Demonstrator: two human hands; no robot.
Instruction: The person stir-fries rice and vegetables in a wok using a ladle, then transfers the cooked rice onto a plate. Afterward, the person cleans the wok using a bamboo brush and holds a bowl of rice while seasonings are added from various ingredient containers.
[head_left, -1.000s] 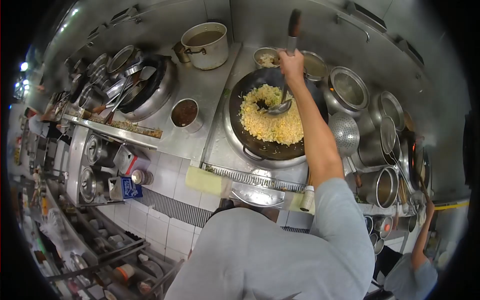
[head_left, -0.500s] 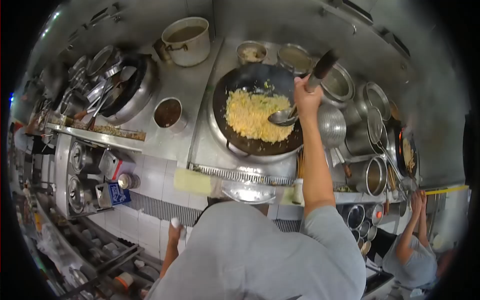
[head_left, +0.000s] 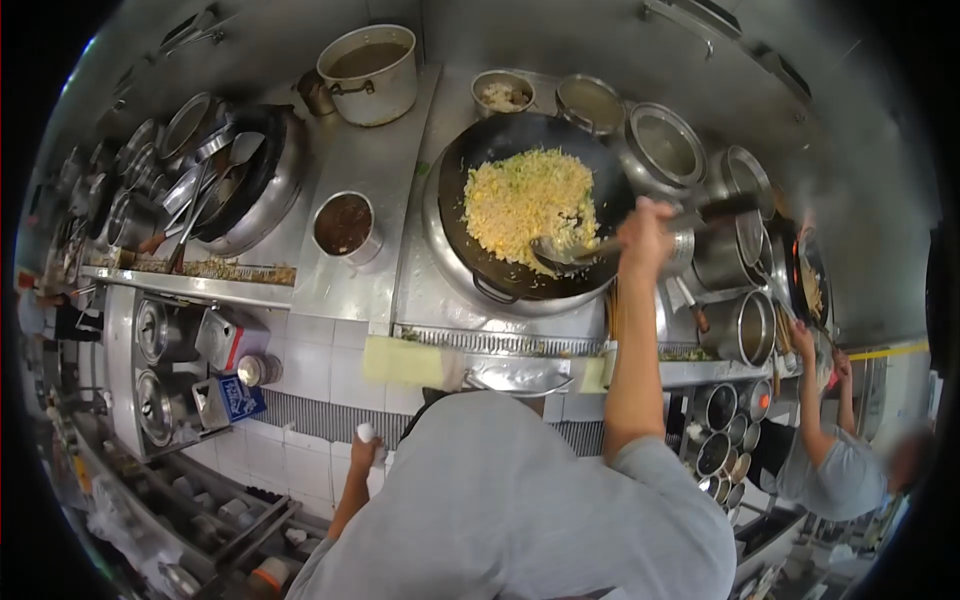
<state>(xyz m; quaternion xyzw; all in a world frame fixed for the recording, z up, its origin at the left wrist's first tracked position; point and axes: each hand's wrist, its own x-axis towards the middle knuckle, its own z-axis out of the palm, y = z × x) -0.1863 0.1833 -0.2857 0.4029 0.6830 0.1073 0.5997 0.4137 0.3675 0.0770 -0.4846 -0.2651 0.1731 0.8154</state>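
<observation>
Right hand (head_left: 647, 240) gripping 1 ladle (head_left: 563, 257), rice (head_left: 525, 200) in wok (head_left: 612, 185)

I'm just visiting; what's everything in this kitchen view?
rice: one heap, yellow-white and green, in wok
wok: one, black, centre
ladle: one, grey, dark-handled, wok's right side
large pot: one, silver, left beyond wok
canister: one, silver, brown inside, left of wok
cloth: one, pale yellow, counter front
lidded pots: two, silver, lower-left shelf
other metalware: many, mostly silver, both sides
people: at least two, grey tops, far left and right
shirt: one, grey, bottom centre
left grip: one, bare, lower left, holding white item
right grip: one, bare, right of wok, around ladle
</observation>
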